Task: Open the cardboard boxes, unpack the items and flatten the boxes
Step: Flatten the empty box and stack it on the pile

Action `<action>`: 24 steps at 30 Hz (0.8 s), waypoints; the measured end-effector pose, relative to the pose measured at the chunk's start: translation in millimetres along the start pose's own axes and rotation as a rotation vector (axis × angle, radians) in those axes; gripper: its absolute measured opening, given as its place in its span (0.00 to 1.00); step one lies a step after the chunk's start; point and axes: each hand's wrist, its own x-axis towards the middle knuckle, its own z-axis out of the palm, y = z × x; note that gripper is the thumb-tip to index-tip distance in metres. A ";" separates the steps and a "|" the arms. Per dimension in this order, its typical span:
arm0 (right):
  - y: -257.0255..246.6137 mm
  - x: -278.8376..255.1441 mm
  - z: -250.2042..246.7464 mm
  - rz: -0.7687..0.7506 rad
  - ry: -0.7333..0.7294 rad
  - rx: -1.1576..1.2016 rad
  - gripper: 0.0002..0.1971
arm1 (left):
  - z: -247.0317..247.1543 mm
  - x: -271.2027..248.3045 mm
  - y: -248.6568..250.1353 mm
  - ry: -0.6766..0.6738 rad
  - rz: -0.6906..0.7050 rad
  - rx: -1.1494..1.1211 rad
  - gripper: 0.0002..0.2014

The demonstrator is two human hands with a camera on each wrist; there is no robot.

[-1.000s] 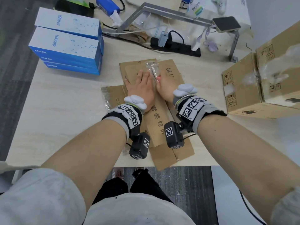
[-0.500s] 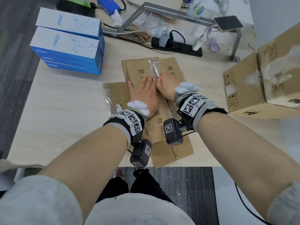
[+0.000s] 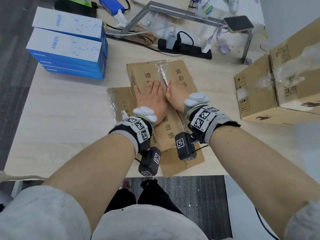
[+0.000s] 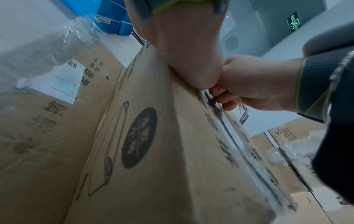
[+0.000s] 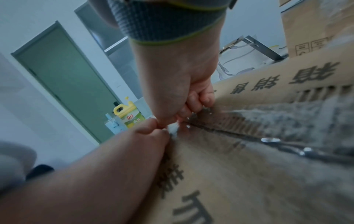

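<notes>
At frame centre the left hand (image 3: pixel 152 99) lies flat-fingered, pinning the flattened cardboard box (image 3: pixel 180 135) to the table (image 3: pixel 69 118), seemingly so the right hand (image 3: pixel 176 94), fingers curled, can pinch its tape strip (image 3: pixel 161 71).

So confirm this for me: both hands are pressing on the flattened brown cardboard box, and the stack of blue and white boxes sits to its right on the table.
Not quite. The stack of blue and white boxes sits to the left of the flattened brown cardboard box, as the head view shows. Both hands, left hand and right hand, are indeed on it.
</notes>
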 end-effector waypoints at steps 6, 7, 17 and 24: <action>3.0 -6.0 0.5 0.017 -0.036 0.014 0.17 | 0.9 0.9 0.5 0.007 -0.010 0.004 0.26; 3.0 -7.9 1.7 0.021 -0.050 0.016 0.18 | 1.1 0.3 0.4 0.013 -0.011 0.009 0.26; 5.4 -18.2 2.4 0.050 -0.026 0.014 0.16 | 3.7 2.3 -1.6 0.014 -0.007 0.019 0.26; 13.8 -27.0 2.7 -0.024 0.030 -0.001 0.12 | 3.1 6.9 -4.3 -0.048 -0.026 0.173 0.28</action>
